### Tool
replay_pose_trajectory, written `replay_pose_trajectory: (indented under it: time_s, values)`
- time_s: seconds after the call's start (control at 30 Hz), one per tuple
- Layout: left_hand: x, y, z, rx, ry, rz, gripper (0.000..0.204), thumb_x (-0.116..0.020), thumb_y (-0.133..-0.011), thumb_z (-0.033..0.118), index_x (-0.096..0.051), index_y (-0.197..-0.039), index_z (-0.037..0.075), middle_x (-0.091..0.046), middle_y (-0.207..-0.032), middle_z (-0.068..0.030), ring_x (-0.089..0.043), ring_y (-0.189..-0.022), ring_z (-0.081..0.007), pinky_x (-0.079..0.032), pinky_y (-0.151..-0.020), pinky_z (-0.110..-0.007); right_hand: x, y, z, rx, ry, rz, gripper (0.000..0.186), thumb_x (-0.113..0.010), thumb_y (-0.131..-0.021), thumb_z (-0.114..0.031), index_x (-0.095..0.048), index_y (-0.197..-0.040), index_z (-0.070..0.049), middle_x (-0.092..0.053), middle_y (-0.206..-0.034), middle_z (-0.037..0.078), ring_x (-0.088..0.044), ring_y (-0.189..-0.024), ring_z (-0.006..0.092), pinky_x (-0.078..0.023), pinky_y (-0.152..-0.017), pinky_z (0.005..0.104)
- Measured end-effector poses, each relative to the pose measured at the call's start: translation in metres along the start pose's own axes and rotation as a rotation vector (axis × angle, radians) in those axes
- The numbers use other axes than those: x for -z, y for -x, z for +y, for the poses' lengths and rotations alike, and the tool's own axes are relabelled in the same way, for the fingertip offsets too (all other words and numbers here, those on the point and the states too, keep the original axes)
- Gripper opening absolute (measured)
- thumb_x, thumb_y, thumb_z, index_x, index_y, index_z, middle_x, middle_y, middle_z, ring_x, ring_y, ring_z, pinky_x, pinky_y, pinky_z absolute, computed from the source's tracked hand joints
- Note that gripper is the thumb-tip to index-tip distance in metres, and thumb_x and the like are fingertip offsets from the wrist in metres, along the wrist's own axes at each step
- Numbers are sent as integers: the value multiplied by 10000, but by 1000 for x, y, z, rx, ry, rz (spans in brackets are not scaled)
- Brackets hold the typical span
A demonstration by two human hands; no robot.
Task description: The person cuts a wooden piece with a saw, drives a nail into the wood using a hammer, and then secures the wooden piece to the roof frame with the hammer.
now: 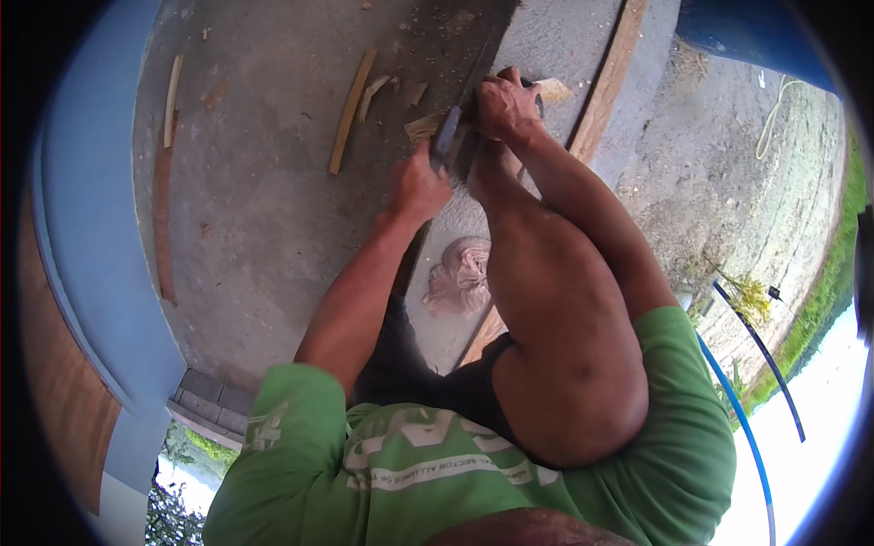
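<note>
My left hand [421,187] is closed round the grey handle of a dark tool [445,136], whose working end is partly hidden. My right hand [505,105] is closed just beyond it, over my bare foot [494,164], gripping something dark that it mostly hides. A pale piece of wood [553,90] sticks out beside my right hand. Both hands are over a concrete ledge [546,41], along my bent bare leg. A crumpled pink cloth [460,278] lies on the ledge below them.
Wood strips [350,114] and offcuts lie on the concrete floor [255,227]. A wooden board [610,64] runs along the ledge. A blue object [756,32] and a pale cord [774,114] are at top right. A blue wall [100,227] is left, grass and blue piping [746,437] right.
</note>
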State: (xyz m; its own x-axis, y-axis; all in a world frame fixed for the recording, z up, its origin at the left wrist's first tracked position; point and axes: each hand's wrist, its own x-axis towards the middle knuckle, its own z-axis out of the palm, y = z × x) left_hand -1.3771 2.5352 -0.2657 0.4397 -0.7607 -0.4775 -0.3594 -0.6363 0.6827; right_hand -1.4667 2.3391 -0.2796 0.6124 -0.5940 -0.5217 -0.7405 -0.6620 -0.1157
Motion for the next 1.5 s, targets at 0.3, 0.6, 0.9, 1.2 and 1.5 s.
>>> replay_pose_trajectory:
  time_s: [0.3, 0.6, 0.9, 1.2, 1.5]
  values:
    - [105, 232, -25, 94, -57, -134, 477, -623, -864, 109, -539, -1320, 2, -668, -1034, -284, -649, -1019, -466, -547, -834, -468, -4, 11, 25, -41, 16, -59, 504, -801, -717, -476, -723, -1096, -153, -629, -1218, -29, -427, -1262, 265, -389, -977, 686]
    - [-9, -8, 14, -41, -32, 25, 362, -651, -840, 116, -588, -1177, 1, -677, -911, -296, -649, -931, -481, -532, -806, -530, -9, 8, 20, 17, 3, -44, 389, -745, -775, -444, -733, -1061, -182, -609, -1274, -20, -426, -1279, 283, -328, -1014, 736]
    - [-5, -4, 22, -49, -16, -65, 445, -649, -912, 297, -574, -1222, -14, -659, -990, -300, -624, -1003, -490, -501, -838, -502, -29, 23, 99, -516, -557, 398, 481, -688, -853, -402, -648, -1286, -197, -583, -1321, 166, -440, -1314, 354, -373, -1077, 497]
    - [1, -1, 18, 19, 42, -115, 456, -480, -1013, 375, -578, -1253, -1, -660, -944, -291, -638, -923, -482, -502, -762, -481, -55, 46, 167, -644, -563, 470, 819, -732, -790, -495, -451, -1438, -81, -412, -1464, 252, -409, -1323, 434, -336, -1112, 515]
    - [5, -10, 44, 54, 55, -65, 434, -501, -1001, 343, -569, -1277, 15, -664, -934, -312, -633, -923, -500, -513, -746, -519, -48, 15, 168, -1089, -803, -28, 1574, -862, -511, -712, 172, -1563, -162, 189, -1602, 267, 146, -1468, 515, -116, -1127, 721]
